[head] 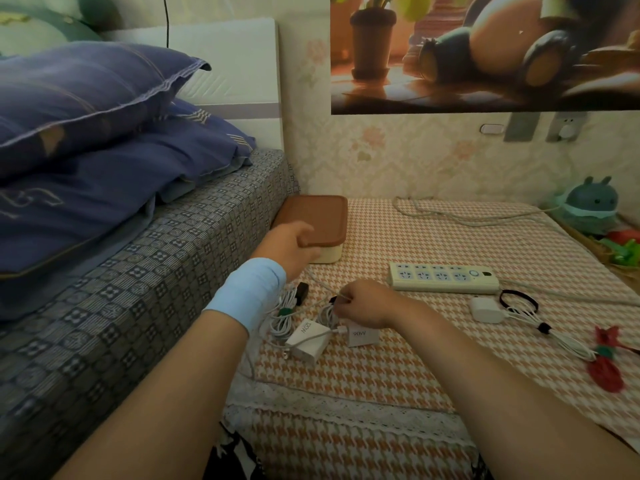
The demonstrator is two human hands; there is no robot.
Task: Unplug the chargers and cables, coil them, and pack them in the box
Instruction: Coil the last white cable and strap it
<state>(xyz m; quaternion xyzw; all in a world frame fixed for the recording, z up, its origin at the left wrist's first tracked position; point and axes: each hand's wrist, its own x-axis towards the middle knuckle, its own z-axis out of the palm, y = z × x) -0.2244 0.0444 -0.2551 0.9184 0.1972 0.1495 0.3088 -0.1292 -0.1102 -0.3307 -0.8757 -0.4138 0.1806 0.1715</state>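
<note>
here, chargers loose on the cloth, box lid under the left hand

the box (329,252), cream with a brown lid (313,216), sits at the far left corner of a low table (398,372), pressed against the side of the bed (145,282). in front of it, near the middle of the table, lie two white chargers (308,337) tangled with coiled white cables (282,313), one coil bound by a green tie. a third small white charger (485,309) lies well to the right with its own cable (554,336) trailing toward a red and green ornament (606,362). a black loop (519,301) rests just beside it.

the table wears an orange-and-white houndstooth cloth with a lace hem. a white power strip (445,277) lies between the two charger groups, its sockets bare, its cord running off right. behind stands floral wallpaper, a large poster (485,53), and wall sockets (566,128). blue pillows (86,95) pile on the bed; a teal plush toy (590,206) sits at the far right corner.

the left hand (289,249), a pale blue band on its wrist, grips the near edge of the lid, fingers curled under, thumb on top. the right hand (363,303) is closed narrowly, pinching a white cable above the tangled pile.
</note>
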